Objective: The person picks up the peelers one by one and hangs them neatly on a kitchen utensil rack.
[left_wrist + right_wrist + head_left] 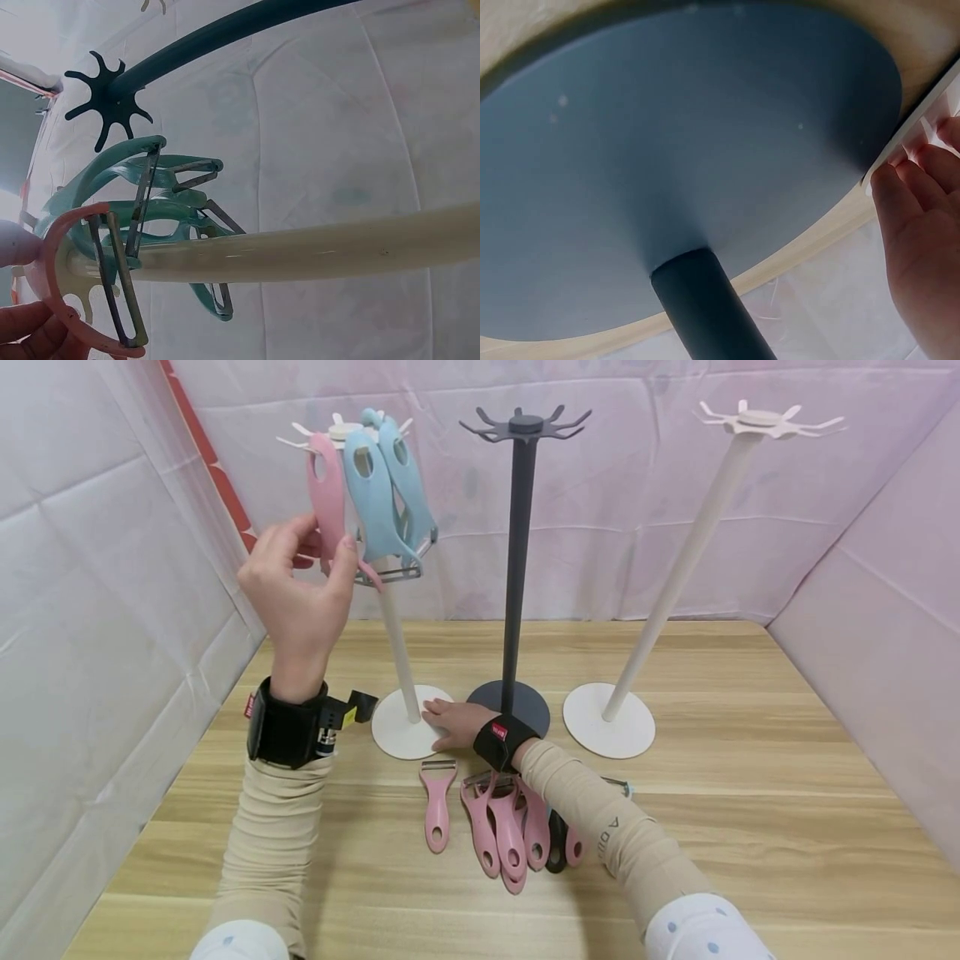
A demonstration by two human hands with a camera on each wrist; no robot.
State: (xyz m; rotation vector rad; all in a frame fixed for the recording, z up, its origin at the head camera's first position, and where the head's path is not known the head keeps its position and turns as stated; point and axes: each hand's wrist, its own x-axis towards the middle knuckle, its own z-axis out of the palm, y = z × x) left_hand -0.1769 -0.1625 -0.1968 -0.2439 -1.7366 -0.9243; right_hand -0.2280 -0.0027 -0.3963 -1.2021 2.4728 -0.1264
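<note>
My left hand (296,581) pinches a pink peeler (327,493) between thumb and fingers, beside the hooked top of the left white stand (395,635). The peeler's handle hole is up at the hooks; whether a hook passes through it, I cannot tell. Several light blue peelers (372,502) hang from the same stand, blades down, as the left wrist view also shows. My right hand (457,723) rests with extended fingers on that stand's round white base (397,739). In the right wrist view its fingers (900,195) touch the base's edge, next to the dark base (705,150).
A dark stand (517,560) is in the middle and another white stand (675,568) at the right, both with bare hooks. A lone pink peeler (437,806) lies on the wooden table (750,827); a pile of pink peelers (508,831) and a black one (557,842) is partly under my right forearm.
</note>
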